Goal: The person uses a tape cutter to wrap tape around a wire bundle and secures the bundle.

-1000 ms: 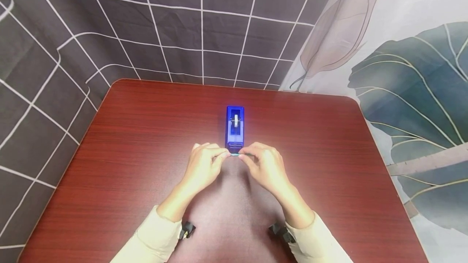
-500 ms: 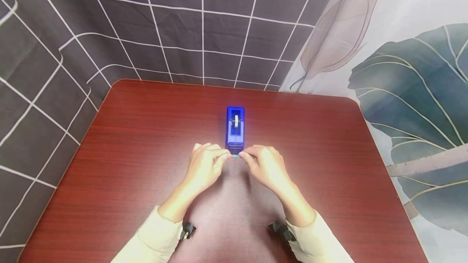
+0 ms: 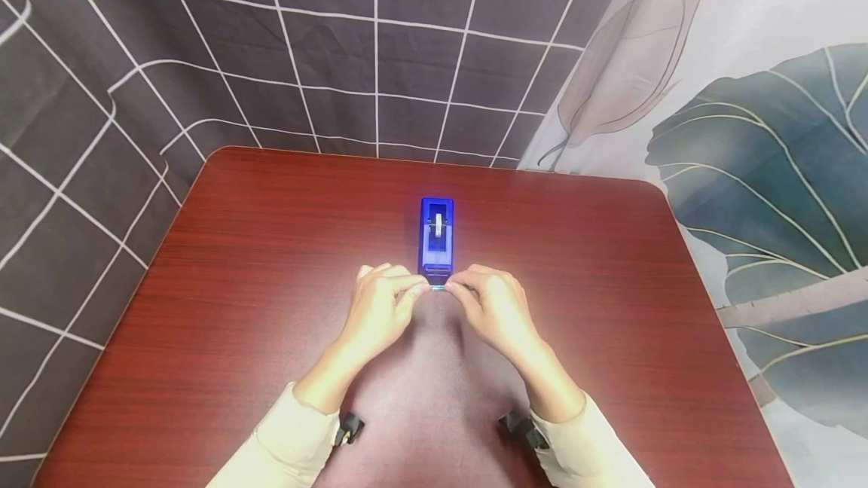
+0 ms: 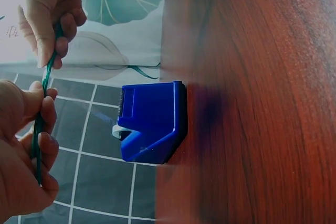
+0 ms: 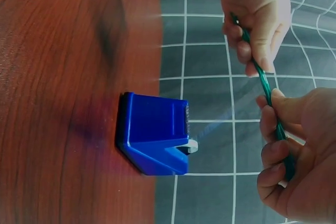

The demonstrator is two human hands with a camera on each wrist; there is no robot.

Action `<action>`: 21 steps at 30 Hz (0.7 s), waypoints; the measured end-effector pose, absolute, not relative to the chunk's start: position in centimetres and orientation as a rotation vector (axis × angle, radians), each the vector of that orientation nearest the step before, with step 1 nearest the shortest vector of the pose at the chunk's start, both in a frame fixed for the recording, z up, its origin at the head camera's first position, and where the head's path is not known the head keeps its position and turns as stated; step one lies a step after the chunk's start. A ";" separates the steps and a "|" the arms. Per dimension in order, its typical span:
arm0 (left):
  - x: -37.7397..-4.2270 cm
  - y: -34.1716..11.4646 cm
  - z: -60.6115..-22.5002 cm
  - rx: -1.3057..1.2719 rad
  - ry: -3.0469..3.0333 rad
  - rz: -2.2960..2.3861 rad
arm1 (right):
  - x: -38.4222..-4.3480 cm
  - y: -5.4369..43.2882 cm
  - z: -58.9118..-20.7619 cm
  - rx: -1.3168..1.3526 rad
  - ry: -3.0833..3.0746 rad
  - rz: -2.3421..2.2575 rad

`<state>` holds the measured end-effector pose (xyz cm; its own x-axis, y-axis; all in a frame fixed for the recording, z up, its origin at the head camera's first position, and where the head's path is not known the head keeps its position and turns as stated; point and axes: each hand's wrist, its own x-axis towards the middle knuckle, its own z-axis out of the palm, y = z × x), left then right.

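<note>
A thin, shiny green strand point(image 5: 264, 83), looking twisted like cord, is stretched between my two hands. My left hand point(image 3: 381, 306) pinches one end between thumb and fingers. The other end is in the same kind of pinch in my right hand point(image 3: 493, 307). In the head view only a short sliver of it shows between the fingertips. Just beyond my fingers stands a blue tape dispenser point(image 3: 437, 236), its serrated edge facing me and a small white roll point(image 3: 438, 225) in its well. In both wrist views the strand is held apart from the dispenser, in front of its cutting edge.
The reddish-brown wooden table point(image 3: 271, 232) carries the dispenser near its middle. Behind it hangs a dark cloth point(image 3: 414, 59) with white grid lines, and on the right a pale leaf-patterned curtain point(image 3: 759, 172). Small black devices point(image 3: 522, 430) sit at both wrists.
Both hands stay almost in place with the green strand pinched between them; their fingertips shift only very slightly. The tape dispenser has not moved.
</note>
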<state>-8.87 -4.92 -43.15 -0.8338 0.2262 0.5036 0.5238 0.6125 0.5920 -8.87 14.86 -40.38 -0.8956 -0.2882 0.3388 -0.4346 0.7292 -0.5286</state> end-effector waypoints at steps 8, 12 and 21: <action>-8.9 -4.9 -43.1 -0.579 -2.449 -1.123 | -8.8 14.8 -40.7 0.572 -2.633 0.931; -8.9 -4.9 -43.1 -0.572 -2.447 -1.142 | -8.7 14.8 -40.8 0.561 -2.613 0.942; -8.9 -4.9 -43.2 -0.535 -2.439 -1.190 | -8.6 14.5 -40.8 0.499 -2.623 0.952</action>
